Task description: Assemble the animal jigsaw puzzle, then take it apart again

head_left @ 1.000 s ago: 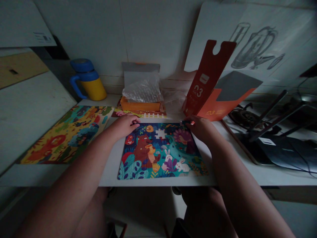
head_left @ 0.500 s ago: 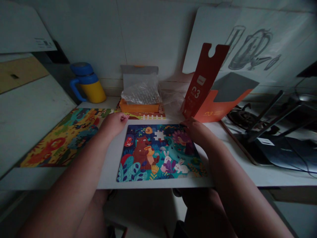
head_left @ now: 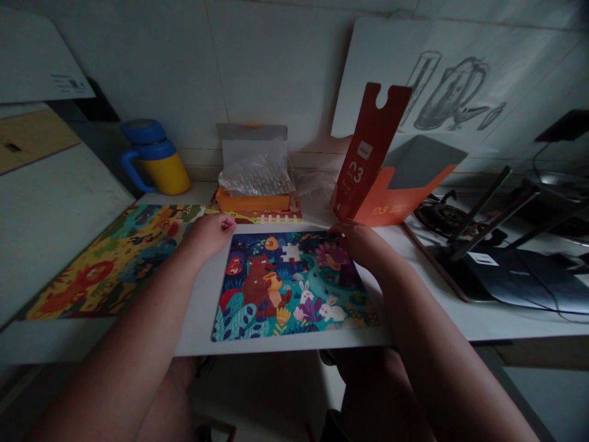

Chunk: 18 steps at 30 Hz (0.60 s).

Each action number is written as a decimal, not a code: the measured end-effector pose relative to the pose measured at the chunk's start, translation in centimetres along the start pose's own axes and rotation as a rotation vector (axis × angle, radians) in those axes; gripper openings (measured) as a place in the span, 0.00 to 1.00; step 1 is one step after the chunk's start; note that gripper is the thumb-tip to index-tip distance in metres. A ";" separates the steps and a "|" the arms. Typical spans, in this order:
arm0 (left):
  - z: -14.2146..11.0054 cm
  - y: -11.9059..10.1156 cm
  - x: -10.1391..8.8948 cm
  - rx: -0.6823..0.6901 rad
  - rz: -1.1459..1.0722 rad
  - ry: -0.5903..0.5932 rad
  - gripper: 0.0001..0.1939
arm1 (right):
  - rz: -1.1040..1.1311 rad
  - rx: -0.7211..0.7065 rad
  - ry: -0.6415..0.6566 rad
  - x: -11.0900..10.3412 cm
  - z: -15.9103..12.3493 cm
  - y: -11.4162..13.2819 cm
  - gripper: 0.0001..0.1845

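A jigsaw puzzle (head_left: pixel 271 322) lies flat on the white table, showing a bear, rabbits and a peacock in a dark forest. A white piece-shaped gap shows in its upper middle. My left hand (head_left: pixel 214 233) rests just beyond the puzzle's top left corner, fingers curled in closed; whatever they may hold is hidden. At the top right corner, my right hand (head_left: pixel 353 238) bends its fingers down against the puzzle's edge. Its fingertips are dark and partly covered, so I cannot make out what is in them.
A yellow animal puzzle (head_left: pixel 99 270) lies at left, below a blue and yellow jug (head_left: pixel 165 169). Behind stand an orange open box (head_left: pixel 253 201) with bubble wrap (head_left: pixel 257 175) and a red-orange carton (head_left: pixel 391 196). At right are a gas stove (head_left: pixel 444 218) and a black router (head_left: pixel 519 279).
The whole view has shifted slightly, moving the scene a little to the left. Both hands keep nearly the same places by the puzzle's top corners, and the gap looks the same.
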<state>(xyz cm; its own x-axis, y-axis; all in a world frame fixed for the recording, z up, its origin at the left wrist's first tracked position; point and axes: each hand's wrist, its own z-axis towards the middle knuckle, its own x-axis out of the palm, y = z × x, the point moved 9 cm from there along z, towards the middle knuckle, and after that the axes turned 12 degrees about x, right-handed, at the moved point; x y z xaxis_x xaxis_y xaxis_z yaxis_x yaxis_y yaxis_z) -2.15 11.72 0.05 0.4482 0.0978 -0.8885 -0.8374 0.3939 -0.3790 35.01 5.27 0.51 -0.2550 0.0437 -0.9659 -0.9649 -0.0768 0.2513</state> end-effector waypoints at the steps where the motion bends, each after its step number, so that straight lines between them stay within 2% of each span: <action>1: 0.0 0.0 0.0 0.004 -0.002 0.000 0.12 | -0.019 -0.001 0.011 0.0 0.0 0.2 0.18; 6: 0.0 -0.6 0.1 0.034 -0.022 0.009 0.11 | -0.208 0.042 0.074 0.4 -1.6 2.6 0.16; 9: 0.1 -0.7 -0.1 0.041 0.000 0.023 0.12 | -0.261 0.152 0.044 0.8 -4.6 5.0 0.22; 14: 0.4 -0.9 0.1 0.047 0.001 0.038 0.12 | -0.134 0.054 0.028 3.6 -10.7 10.8 0.39; 18: 0.2 -1.4 -0.1 0.037 0.013 0.034 0.12 | 0.008 0.002 0.016 5.0 -13.4 12.4 0.39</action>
<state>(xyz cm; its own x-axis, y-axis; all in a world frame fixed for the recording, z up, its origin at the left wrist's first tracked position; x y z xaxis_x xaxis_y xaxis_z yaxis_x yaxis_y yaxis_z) -0.96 11.37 0.69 0.4261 0.0722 -0.9018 -0.8304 0.4266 -0.3583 22.61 -8.81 -2.06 -0.2621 0.0270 -0.9647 -0.9628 -0.0748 0.2595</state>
